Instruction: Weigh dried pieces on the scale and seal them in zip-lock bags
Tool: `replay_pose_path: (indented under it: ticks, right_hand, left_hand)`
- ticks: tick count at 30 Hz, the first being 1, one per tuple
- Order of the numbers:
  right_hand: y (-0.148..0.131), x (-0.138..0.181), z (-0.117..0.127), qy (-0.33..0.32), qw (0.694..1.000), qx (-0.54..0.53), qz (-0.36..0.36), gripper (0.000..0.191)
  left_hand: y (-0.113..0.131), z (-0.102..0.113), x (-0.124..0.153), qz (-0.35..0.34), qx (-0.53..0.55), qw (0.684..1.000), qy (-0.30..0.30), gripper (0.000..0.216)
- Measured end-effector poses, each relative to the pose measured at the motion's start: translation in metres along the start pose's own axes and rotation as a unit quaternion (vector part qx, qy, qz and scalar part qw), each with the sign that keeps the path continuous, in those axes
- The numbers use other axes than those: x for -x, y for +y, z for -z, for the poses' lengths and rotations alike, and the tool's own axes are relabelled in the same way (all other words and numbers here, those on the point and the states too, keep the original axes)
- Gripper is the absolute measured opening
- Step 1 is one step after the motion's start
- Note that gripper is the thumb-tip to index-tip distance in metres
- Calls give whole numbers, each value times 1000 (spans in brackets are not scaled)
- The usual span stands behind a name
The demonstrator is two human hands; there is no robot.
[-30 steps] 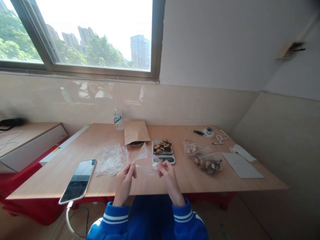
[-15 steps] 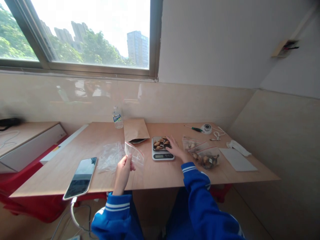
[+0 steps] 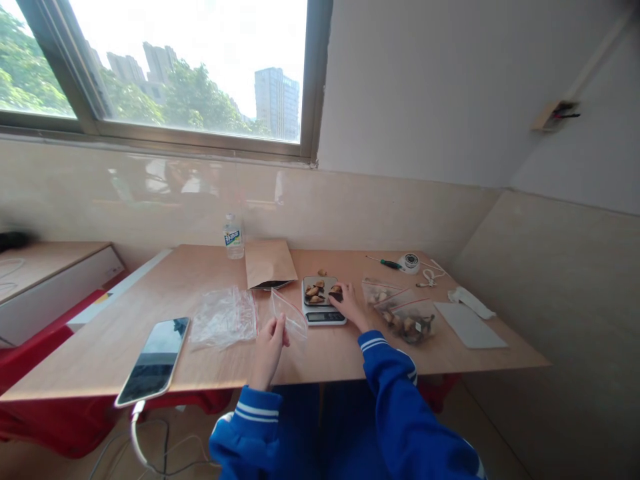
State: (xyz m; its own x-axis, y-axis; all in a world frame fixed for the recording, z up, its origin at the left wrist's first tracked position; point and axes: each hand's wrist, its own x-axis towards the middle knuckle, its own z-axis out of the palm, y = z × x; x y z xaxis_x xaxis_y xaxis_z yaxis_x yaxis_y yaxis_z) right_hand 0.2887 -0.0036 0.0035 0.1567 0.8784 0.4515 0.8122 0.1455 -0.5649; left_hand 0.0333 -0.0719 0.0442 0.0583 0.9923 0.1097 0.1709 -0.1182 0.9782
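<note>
On scale (image 3: 324,313), right hand (image 3: 350,305) hides some pcs (image 3: 314,291), poss. gripping.

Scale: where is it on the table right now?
Head view: the scale sits mid-frame, right of the brown paper bag, left of the filled plastic bags, with the right hand on it.

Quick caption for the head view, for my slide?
Left hand holds a clear zip bag; right hand touches dried pieces on the scale.
</note>
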Motion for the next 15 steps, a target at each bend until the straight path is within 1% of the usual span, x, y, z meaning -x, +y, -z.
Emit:
replay_pose_path:
  ticks: [2, 3, 5, 6, 7, 9, 10, 11, 12, 13, 15]
  right_hand:
    - [-7, -1, 8, 29, 997, -68, -28, 30]
    - [-14, -1, 13, 46, 992, -111, -47, 29]
    - [-40, 2, 24, 56, 969, -227, -81, 28]
    - [-57, 5, 29, 40, 947, -305, -94, 27]
    - [-76, 10, 33, -5, 917, -389, -94, 29]
    - [-112, 21, 40, -118, 845, -518, -63, 31]
    - [-127, 26, 42, -186, 814, -548, -48, 30]
    - [-139, 31, 43, -236, 797, -555, -41, 30]
    - [-146, 34, 44, -270, 790, -549, -38, 30]
    - [-149, 36, 43, -287, 794, -534, -40, 31]
    - [-145, 36, 39, -282, 826, -485, -57, 35]
  left_hand:
    - [2, -3, -1, -6, -6, 1000, 6, 49]
    - [2, -5, -1, -9, -9, 1000, 10, 49]
    - [2, -8, 0, -13, -22, 1000, 17, 49]
    - [3, -10, 1, -15, -31, 999, 19, 49]
    - [3, -12, 2, -17, -41, 999, 20, 49]
    - [5, -16, 4, -24, -55, 998, 13, 47]
    - [6, -17, 5, -29, -56, 998, 4, 45]
    - [7, -17, 6, -34, -52, 998, -5, 44]
    - [7, -17, 8, -37, -45, 998, -10, 43]
    - [8, -15, 9, -36, -34, 999, -6, 43]
    - [7, -11, 12, -29, -10, 999, 17, 45]
